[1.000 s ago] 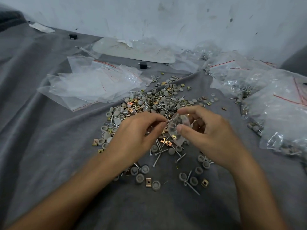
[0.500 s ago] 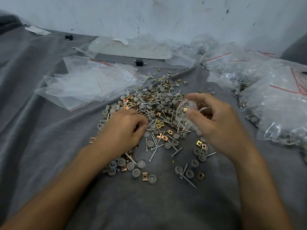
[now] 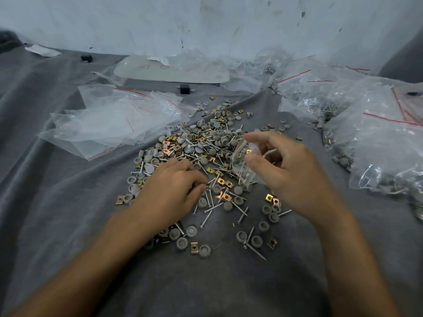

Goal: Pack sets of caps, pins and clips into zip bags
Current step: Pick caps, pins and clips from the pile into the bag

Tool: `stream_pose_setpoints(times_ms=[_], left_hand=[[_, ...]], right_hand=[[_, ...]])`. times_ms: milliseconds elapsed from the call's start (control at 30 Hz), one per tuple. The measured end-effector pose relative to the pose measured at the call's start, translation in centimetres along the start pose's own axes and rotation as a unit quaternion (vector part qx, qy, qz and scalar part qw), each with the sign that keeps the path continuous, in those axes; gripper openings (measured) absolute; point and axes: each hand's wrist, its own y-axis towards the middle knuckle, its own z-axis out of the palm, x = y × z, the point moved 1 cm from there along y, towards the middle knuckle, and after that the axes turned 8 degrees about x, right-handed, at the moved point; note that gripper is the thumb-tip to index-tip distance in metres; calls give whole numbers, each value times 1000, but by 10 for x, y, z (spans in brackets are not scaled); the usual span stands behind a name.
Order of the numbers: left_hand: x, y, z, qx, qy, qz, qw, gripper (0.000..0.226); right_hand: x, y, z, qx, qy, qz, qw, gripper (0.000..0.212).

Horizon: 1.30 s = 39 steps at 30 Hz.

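Left hand (image 3: pixel 170 193) pinching pins (image 3: pixel 211 208) from pile, right hand (image 3: pixel 290 172) holding small zip bag (image 3: pixel 243 165)

Left grip (image 3: pixel 169 191), right grip (image 3: pixel 295 177): bare; forearms bare to frame edge.

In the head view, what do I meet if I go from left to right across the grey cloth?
A stack of empty zip bags → left hand → small bag, pinched by the right hand → right hand → filled bags.
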Motion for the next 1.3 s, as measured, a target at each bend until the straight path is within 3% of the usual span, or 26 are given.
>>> stream_pose_setpoints(times_ms=[233, 500, 700, 833, 933, 1067, 1300], left_hand=[[4, -2, 4, 23, -34, -8, 999, 11], [-9, -4, -7, -96, -135, 11, 986, 18], [-32, -2, -2, -97, -144, 59, 983, 23], [-25, -4, -7, -113, -225, 23, 968, 25], [-13, -5, -10, -47, -132, 2, 990, 17], [-10, -8, -5, 81, -14, -7, 997, 38], [-13, -7, -6, 107, 15, 4, 994, 55]], right_hand=[[2, -3, 1, 29, -19, 0, 999, 29], [6, -3, 8, 64, -41, -4, 997, 30], [12, -2, 17, 87, -42, -28, 995, 29], [6, -1, 9, 61, -34, -17, 997, 29], [3, -2, 2, 32, -24, -9, 999, 28], [2, -3, 0, 33, -16, -2, 999, 28], [4, -4, 0, 42, -34, 2, 999, 28]])
